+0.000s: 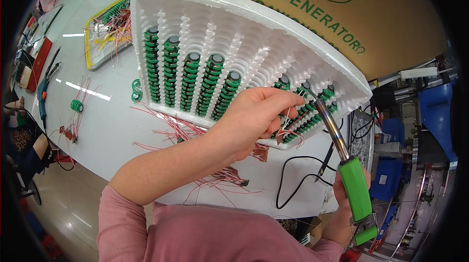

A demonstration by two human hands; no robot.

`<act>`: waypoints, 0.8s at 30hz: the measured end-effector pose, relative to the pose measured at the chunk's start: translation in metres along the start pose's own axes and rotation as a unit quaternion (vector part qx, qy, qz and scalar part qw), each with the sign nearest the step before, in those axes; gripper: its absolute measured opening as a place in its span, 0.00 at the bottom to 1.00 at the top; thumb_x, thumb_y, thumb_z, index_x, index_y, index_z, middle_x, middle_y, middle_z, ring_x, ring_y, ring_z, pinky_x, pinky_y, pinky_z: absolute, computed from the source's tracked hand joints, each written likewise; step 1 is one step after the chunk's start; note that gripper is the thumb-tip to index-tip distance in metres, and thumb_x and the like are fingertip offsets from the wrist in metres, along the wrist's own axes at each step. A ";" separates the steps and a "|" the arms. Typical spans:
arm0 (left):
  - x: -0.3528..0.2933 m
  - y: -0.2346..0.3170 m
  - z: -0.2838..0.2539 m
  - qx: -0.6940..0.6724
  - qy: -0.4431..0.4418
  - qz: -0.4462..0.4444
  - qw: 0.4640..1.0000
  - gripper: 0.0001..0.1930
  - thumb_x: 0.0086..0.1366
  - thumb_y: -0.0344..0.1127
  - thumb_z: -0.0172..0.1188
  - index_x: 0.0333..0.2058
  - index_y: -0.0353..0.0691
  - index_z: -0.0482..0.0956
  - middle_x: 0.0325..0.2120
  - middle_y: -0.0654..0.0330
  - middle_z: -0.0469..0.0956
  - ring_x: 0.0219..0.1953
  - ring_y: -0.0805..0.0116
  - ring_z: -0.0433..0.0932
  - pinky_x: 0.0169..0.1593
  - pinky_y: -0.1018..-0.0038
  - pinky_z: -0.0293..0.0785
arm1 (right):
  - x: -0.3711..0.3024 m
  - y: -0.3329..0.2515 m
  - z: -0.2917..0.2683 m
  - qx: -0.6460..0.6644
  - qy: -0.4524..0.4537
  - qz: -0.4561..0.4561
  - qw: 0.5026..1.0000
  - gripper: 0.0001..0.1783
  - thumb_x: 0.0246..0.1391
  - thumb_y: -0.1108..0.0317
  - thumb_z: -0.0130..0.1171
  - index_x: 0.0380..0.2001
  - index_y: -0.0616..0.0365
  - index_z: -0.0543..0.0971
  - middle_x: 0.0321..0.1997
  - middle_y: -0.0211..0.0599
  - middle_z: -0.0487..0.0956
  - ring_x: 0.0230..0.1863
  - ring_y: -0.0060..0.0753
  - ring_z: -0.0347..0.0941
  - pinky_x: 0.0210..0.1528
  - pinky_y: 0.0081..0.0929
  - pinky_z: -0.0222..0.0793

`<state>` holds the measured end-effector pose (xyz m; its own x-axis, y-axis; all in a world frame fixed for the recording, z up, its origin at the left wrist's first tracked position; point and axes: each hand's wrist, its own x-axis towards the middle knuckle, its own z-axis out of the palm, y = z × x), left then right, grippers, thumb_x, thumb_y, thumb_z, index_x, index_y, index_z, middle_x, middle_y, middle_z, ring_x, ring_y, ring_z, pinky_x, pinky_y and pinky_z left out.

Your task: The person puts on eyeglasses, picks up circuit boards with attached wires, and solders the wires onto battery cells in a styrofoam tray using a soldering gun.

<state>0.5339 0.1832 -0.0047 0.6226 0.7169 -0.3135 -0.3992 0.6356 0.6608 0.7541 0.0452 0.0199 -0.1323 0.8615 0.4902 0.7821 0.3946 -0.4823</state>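
My right hand is wrapped round the green handle of a soldering iron. Its metal barrel slants up and to the left, and the thin tip meets the right-hand rows of green round parts in the white foam tray. Reaching across the front of the tray, my left hand is closed in a pinch close to that tip. Thin red and white wires come out at its fingers, with a small brown piece among them. The exact point of contact at the tip is too small to make out.
Behind the foam tray stands a large cardboard box. Loose wire bundles and a black cable lie on the white table. At left are a yellow-rimmed tray of wired parts and a blue-handled tool. Another person sits at far left.
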 end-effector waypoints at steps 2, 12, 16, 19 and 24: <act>0.000 0.000 0.001 0.000 0.001 0.000 1.000 0.09 0.56 0.34 0.55 0.33 0.35 0.76 0.22 0.66 0.71 0.11 0.85 0.54 0.14 0.85 0.43 | 0.002 0.002 -0.003 -0.052 -0.009 -0.035 0.998 0.10 0.45 0.69 0.56 0.20 0.60 0.67 0.20 0.31 0.63 0.20 0.25 0.61 0.18 0.21 0.54; 0.003 0.000 0.011 0.005 0.005 -0.005 1.000 0.10 0.56 0.34 0.54 0.34 0.34 0.76 0.21 0.67 0.71 0.11 0.86 0.54 0.14 0.85 0.43 | -0.013 0.006 -0.014 0.130 0.018 0.116 0.985 0.15 0.47 0.63 0.56 0.18 0.59 0.65 0.18 0.30 0.61 0.18 0.24 0.59 0.17 0.22 0.51; 0.003 0.000 0.013 0.008 0.010 -0.007 1.000 0.10 0.56 0.34 0.54 0.34 0.34 0.76 0.21 0.67 0.70 0.12 0.86 0.54 0.14 0.85 0.43 | -0.005 0.000 -0.012 0.102 0.035 0.098 0.989 0.12 0.44 0.69 0.57 0.17 0.59 0.66 0.17 0.32 0.62 0.17 0.27 0.60 0.17 0.23 0.53; 0.003 0.000 0.014 0.010 0.010 -0.004 1.000 0.10 0.56 0.34 0.54 0.34 0.34 0.76 0.21 0.67 0.70 0.12 0.86 0.54 0.14 0.86 0.44 | 0.005 -0.006 -0.013 -0.064 0.004 -0.012 0.998 0.09 0.39 0.77 0.58 0.17 0.59 0.66 0.17 0.34 0.64 0.17 0.31 0.61 0.18 0.24 0.54; 0.003 0.001 0.015 0.009 0.009 -0.001 1.000 0.09 0.55 0.35 0.56 0.29 0.35 0.75 0.18 0.68 0.69 0.11 0.86 0.55 0.14 0.85 0.48 | 0.005 -0.006 -0.013 -0.072 0.013 -0.020 0.997 0.09 0.35 0.80 0.57 0.17 0.58 0.67 0.17 0.36 0.66 0.17 0.36 0.61 0.18 0.28 0.53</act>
<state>0.5453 0.1819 0.0054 0.6109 0.7212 -0.3267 -0.3854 0.6313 0.6730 0.7565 0.0433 0.0344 -0.1516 0.8365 0.5266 0.8562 0.3774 -0.3530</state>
